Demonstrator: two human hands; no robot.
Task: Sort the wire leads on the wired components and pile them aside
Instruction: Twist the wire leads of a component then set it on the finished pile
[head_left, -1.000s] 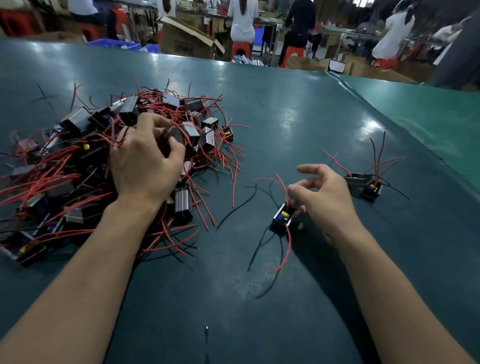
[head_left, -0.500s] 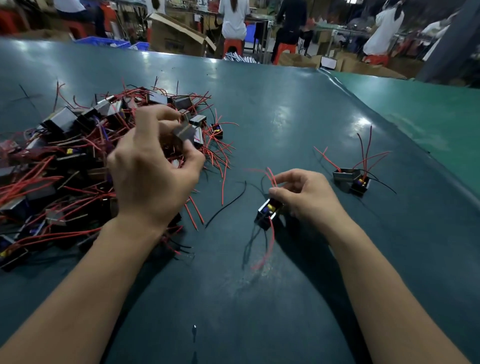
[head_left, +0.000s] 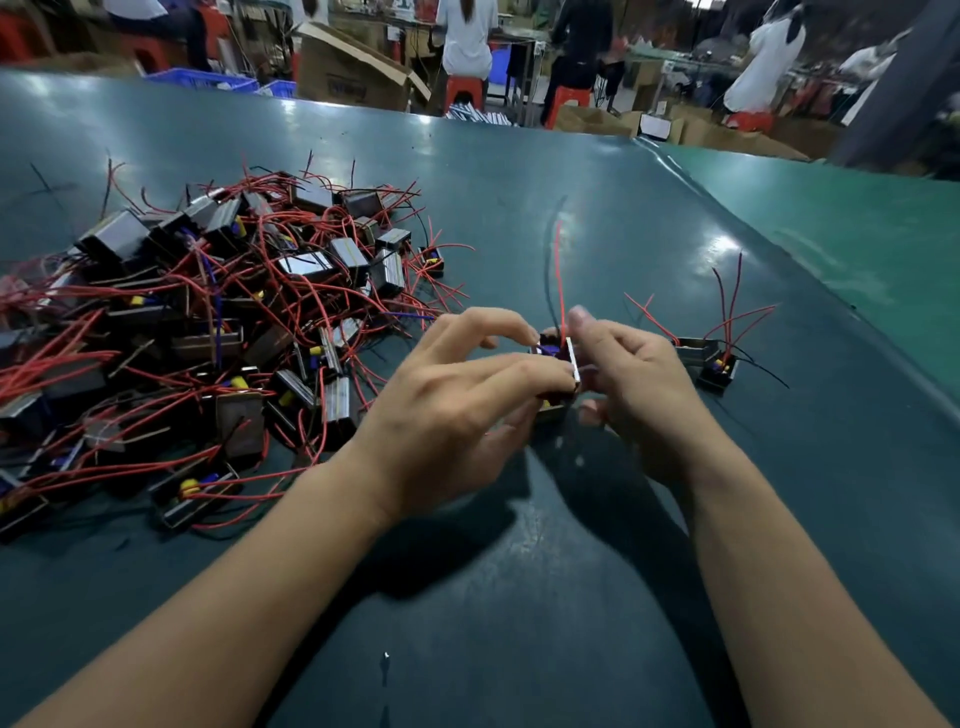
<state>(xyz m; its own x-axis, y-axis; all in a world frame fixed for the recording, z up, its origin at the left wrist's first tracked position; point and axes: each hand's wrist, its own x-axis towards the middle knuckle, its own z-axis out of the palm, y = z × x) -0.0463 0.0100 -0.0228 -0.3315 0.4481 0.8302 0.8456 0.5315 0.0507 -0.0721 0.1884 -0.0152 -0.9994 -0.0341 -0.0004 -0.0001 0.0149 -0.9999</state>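
At the centre of the table my left hand (head_left: 457, 395) and my right hand (head_left: 639, 384) meet, and both pinch a small wired component (head_left: 560, 356) with a metal frame and a dark core. Its red and black leads (head_left: 558, 270) stand up and away from me. A second metal piece shows just under my left fingertips, but blur hides what it is. A big tangled pile of the same components (head_left: 208, 322) with red leads lies to the left. Two components with upright leads (head_left: 711, 358) sit together to the right of my right hand.
The dark green table (head_left: 493, 597) ends in a raised edge on the right, beside a lighter green table (head_left: 857, 244). Cardboard boxes (head_left: 353, 73), blue crates, red stools and several people stand beyond the far edge.
My left hand left the big pile and moved right to the centre. My right hand lifted its component off the table, and both hands now hold it together with the leads pointing up.
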